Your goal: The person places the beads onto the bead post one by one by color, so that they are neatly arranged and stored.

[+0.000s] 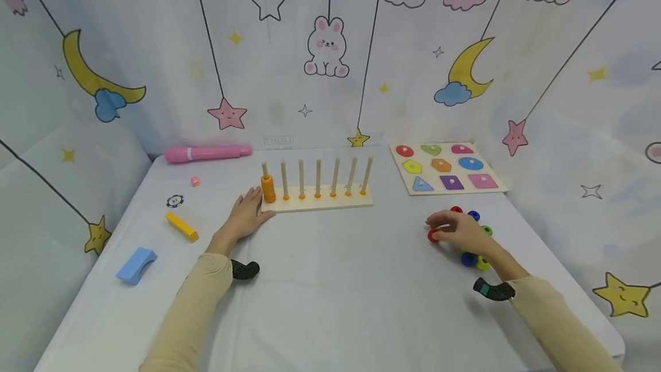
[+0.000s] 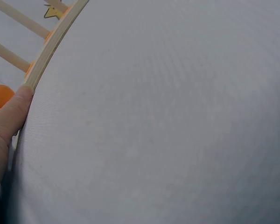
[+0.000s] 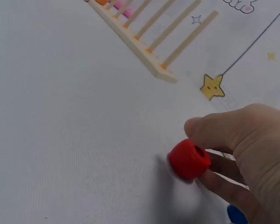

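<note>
- Right hand (image 1: 462,231) pinches a red bead (image 3: 189,159) near the tabletop's right edge, beside the loose beads (image 1: 475,257).
- Left hand (image 1: 247,216) rests flat, fingers straight, steadying the peg board (image 1: 317,200) by its left end.
- Keep the bead's hole upright for threading.

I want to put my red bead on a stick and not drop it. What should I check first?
1. Right hand pinches the red bead: ok.
2. Bead's hole shows: ok.
3. Left hand touches the wooden peg board at its end: ok.
4. Six pegs have no stacked beads; only the leftmost holds orange beads: ok.
5. Table between bead and board has nothing in the way: ok.
6. Whether the hole fits the peg: cannot tell.
</note>
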Motion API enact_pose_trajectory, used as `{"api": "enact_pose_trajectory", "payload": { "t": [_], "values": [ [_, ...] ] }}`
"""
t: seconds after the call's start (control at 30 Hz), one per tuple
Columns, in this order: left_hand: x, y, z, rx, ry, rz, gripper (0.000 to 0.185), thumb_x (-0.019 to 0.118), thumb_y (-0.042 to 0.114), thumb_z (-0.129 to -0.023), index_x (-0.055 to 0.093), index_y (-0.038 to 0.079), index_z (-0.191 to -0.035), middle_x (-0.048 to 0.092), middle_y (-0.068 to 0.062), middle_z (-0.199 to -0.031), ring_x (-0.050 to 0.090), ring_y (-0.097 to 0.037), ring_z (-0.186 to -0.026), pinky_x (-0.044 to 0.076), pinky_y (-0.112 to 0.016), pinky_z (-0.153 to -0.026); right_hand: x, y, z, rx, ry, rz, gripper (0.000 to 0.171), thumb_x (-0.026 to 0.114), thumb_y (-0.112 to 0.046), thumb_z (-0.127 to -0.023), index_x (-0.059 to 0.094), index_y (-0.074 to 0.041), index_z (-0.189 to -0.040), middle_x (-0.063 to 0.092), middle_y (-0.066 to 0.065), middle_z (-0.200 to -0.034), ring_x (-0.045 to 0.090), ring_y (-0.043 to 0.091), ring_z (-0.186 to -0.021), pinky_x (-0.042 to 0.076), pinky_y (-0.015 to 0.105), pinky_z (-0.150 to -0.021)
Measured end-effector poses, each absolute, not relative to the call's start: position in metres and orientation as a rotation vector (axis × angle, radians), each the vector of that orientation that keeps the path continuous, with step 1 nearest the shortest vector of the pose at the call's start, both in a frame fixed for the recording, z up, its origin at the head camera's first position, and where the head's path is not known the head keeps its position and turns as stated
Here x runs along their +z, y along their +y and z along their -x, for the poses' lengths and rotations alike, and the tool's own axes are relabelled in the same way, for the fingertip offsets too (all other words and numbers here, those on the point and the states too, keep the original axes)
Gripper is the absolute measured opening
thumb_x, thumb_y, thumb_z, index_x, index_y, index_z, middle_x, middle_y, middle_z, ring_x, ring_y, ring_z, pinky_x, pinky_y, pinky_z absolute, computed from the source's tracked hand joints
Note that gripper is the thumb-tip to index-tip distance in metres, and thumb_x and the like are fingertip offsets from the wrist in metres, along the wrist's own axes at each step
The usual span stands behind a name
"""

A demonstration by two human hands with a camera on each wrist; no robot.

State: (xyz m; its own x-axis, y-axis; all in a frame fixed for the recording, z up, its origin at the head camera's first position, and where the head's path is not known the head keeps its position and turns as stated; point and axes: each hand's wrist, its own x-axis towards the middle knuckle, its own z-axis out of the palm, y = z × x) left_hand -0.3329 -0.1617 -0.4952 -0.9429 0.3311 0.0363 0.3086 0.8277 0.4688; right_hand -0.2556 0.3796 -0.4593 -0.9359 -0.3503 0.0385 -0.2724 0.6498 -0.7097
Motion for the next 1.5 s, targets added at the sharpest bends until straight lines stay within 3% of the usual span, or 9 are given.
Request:
{"api": "enact_pose_trajectory", "payload": {
  "t": [0.23,0.47,0.77,1.1,1.33,1.5],
  "values": [
    [-0.499,-0.161,0.333,0.746,2.949,-0.509,0.079,0.054,0.041,-0.095,0.021,-0.011,-0.145,0.018,-0.026,-0.151,0.008,-0.039,-0.141,0.001,-0.053,-0.113,-0.461,0.385,0.246,-1.058,2.788,0.562,0.036,0.074,-0.015,-0.083,0.064,-0.007,-0.116,0.065,0.008,-0.111,0.063,0.026,-0.100,0.054,0.026,-0.081],
    [-0.498,-0.162,0.332,0.749,2.964,-0.504,0.079,0.054,0.041,-0.095,0.022,-0.010,-0.145,0.019,-0.026,-0.151,0.009,-0.039,-0.141,0.001,-0.053,-0.113,-0.468,0.382,0.248,-1.016,2.894,0.530,0.030,0.073,-0.012,-0.083,0.066,-0.011,-0.112,0.066,0.002,-0.106,0.064,0.021,-0.095,0.052,0.019,-0.079],
    [-0.499,-0.162,0.330,0.740,2.959,-0.501,0.079,0.054,0.042,-0.095,0.022,-0.010,-0.144,0.019,-0.025,-0.151,0.010,-0.039,-0.141,0.001,-0.053,-0.113,-0.463,0.367,0.262,-1.076,2.897,0.520,0.030,0.071,-0.018,-0.086,0.065,-0.010,-0.114,0.067,0.002,-0.105,0.062,0.021,-0.098,0.052,0.021,-0.081],
    [-0.496,-0.162,0.332,0.729,2.959,-0.495,0.080,0.053,0.043,-0.095,0.021,-0.010,-0.145,0.018,-0.025,-0.152,0.009,-0.038,-0.141,0.001,-0.052,-0.113,-0.411,0.305,0.281,-1.286,2.909,0.719,0.032,0.066,0.001,-0.086,0.060,0.003,-0.117,0.064,0.020,-0.111,0.061,0.034,-0.102,0.053,0.026,-0.083],
    [-0.497,-0.164,0.332,0.741,2.958,-0.497,0.081,0.054,0.044,-0.094,0.021,-0.010,-0.145,0.018,-0.025,-0.152,0.009,-0.038,-0.141,0.001,-0.053,-0.113,-0.387,0.271,0.316,-1.406,2.933,0.814,0.033,0.067,-0.003,-0.087,0.060,-0.001,-0.119,0.063,0.016,-0.115,0.061,0.028,-0.104,0.050,0.021,-0.086],
    [-0.498,-0.164,0.333,0.736,2.955,-0.490,0.080,0.053,0.044,-0.094,0.021,-0.009,-0.145,0.018,-0.023,-0.152,0.008,-0.037,-0.141,0.001,-0.052,-0.113,-0.366,0.237,0.336,-1.484,2.893,0.888,0.034,0.067,-0.004,-0.087,0.060,0.000,-0.120,0.062,0.014,-0.116,0.061,0.028,-0.104,0.050,0.026,-0.088]
  ]
}}
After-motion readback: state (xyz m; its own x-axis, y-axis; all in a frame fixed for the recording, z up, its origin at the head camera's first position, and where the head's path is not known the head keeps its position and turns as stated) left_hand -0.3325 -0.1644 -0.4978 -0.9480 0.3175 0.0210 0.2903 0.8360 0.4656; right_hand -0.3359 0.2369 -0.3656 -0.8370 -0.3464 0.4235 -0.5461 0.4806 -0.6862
